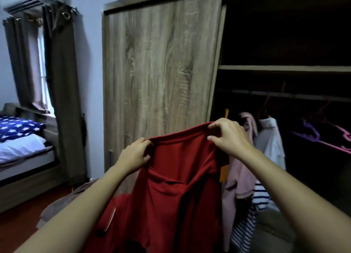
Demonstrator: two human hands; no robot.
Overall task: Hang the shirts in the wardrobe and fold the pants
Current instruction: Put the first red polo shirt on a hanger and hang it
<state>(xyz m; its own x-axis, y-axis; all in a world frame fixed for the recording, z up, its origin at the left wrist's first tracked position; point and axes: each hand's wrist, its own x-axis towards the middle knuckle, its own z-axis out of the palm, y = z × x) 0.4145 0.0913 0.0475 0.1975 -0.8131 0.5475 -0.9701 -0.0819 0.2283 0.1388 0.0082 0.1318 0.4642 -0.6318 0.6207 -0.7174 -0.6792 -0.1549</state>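
Note:
A red shirt [171, 186] hangs in front of me, held up by its top edge before the wardrobe [161, 72]. My left hand [135, 153] grips the left end of that edge. My right hand [229, 134] pinches the right end, slightly higher and near the open dark half of the wardrobe. Inside, a pink garment [241, 169], a white shirt [271, 144] and a striped top [248, 222] hang under the rail [296, 95]. Purple and pink hangers [322, 136] hang empty further right. Whether a hanger is inside the red shirt is hidden.
The wardrobe's left sliding door is closed; a shelf [284, 68] crosses the open side above the rail. A bed [22, 144] with a star-patterned pillow stands at the left, beside curtains [60, 81]. A brownish cloth [62, 201] lies on the floor under my left arm.

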